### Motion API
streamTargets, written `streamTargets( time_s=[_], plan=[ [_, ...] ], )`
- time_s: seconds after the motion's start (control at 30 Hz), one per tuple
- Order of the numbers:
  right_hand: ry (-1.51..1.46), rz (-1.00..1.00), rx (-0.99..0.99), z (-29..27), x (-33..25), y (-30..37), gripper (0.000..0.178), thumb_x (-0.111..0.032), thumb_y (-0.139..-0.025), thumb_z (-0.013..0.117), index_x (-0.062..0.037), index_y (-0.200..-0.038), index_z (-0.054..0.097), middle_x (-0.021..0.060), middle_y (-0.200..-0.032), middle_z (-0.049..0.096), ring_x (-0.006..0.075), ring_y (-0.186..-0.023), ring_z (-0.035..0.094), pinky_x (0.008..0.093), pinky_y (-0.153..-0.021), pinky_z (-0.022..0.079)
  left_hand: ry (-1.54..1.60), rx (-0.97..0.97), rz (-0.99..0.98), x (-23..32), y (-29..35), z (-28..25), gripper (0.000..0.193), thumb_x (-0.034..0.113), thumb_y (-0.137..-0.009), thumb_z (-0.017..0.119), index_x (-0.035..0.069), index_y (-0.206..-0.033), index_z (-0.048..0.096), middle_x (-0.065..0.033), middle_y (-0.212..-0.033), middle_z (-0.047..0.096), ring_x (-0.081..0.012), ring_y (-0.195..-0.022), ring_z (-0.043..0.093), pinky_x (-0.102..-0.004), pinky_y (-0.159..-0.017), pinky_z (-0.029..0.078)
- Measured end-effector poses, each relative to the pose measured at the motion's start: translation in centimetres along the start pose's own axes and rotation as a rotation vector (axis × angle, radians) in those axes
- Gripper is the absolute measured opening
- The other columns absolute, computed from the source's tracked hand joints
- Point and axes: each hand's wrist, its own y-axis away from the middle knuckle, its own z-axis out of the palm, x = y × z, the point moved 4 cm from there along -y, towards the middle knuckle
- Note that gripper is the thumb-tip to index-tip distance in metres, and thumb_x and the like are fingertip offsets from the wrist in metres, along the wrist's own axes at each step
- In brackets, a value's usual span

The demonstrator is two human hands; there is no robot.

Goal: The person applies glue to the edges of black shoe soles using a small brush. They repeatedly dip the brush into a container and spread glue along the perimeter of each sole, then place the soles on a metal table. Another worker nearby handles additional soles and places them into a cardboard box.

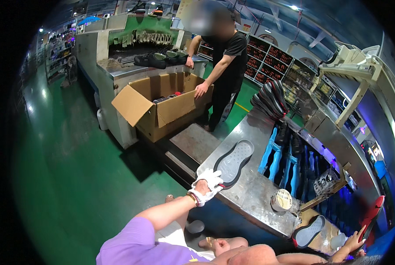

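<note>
My left hand [207,184], in a white knitted glove, grips the near end of a shoe sole [235,162]. The sole lies on the metal table [246,198], its grey dotted face up inside a black rim, with some red by the glove. A small bare hand low in the picture, seemingly my right hand [222,246], sits by a bent leg. Its fingers look curled, and what they hold, if anything, is too small to make out.
A person in black [227,57] leans over an open cardboard box [179,110]. Stacked soles [270,100], blue shoe racks [274,154] and a round tub [282,201] stand around the table. At right, another hand [353,243] touches a red-and-black sole [374,216], near a grey sole [310,230].
</note>
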Motion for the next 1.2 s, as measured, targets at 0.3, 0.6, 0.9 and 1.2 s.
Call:
streamTargets(
  time_s=[0.3,0.6,0.9,1.2],
  plan=[
    [0.27,-0.061,0.091,-1.4,-0.8,0.7,0.015,-0.013,-0.086,0.078,0.0,-0.084,0.07,0.0056,-0.072,0.068,0.01,-0.064,0.059,0.0249,-0.061,0.049,0.354,-0.041,-0.152,5.4,7.2,-2.8,0.02,0.015,-0.075,0.076,0.009,-0.094,0.07,-0.0314,-0.148,0.045,-0.0504,-0.136,0.043,-0.0545,-0.118,0.031],
    [-0.081,-0.184,0.125,-3.2,-9.8,2.0,0.009,-0.005,-0.091,0.073,0.0001,-0.091,0.066,0.0049,-0.083,0.068,0.0089,-0.07,0.061,0.0234,-0.064,0.049,1.382,0.139,-1.167,1.9,10.4,0.0,0.042,0.026,-0.099,0.061,0.005,-0.135,0.057,-0.0096,-0.112,0.068,-0.0167,-0.091,0.068,-0.0313,-0.079,0.057],
    [0.483,-0.738,0.425,-9.1,-30.5,-3.7,0.022,-0.007,-0.088,0.076,0.004,-0.105,0.068,0.009,-0.097,0.07,0.0145,-0.082,0.064,0.0304,-0.076,0.053,1.676,0.196,-1.311,1.8,8.9,4.6,0.026,0.021,-0.101,0.062,0.003,-0.12,0.067,-0.0108,-0.115,0.07,-0.0198,-0.104,0.067,-0.036,-0.09,0.055],
    [1.119,-0.746,0.429,-10.9,-39.1,-10.8,0.018,-0.019,-0.082,0.075,-0.0018,-0.081,0.071,0.0124,-0.088,0.071,0.0322,-0.091,0.065,0.0422,-0.084,0.051,1.794,0.104,-1.271,3.0,8.0,2.8,0.034,0.017,-0.102,0.059,-0.001,-0.131,0.057,-0.0137,-0.127,0.066,-0.027,-0.113,0.066,-0.0427,-0.102,0.054]
  ],
)
